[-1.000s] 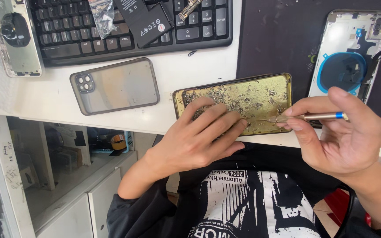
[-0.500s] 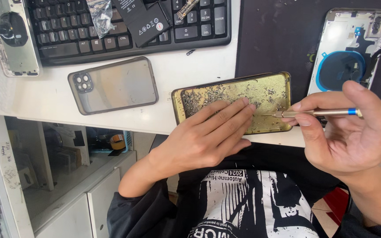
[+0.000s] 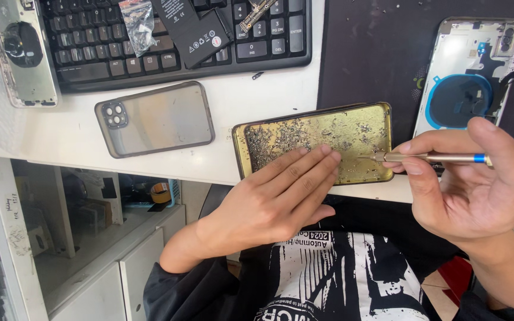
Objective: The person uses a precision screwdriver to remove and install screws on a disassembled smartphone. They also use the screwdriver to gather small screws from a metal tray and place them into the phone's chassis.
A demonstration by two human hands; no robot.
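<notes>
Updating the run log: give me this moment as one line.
left hand: fingers flat on gold tray | right hand: holds screwdriver, tip over tray | tray: on white desk edge, screws scattered inside

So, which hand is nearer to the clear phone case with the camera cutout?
The left. The left hand rests on the gold tray, just right of the clear phone case. The right hand holds a screwdriver at the tray's far right edge.

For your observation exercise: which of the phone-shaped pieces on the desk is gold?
The gold tray of tiny screws under the left hand; the others are grey or silver.
</notes>
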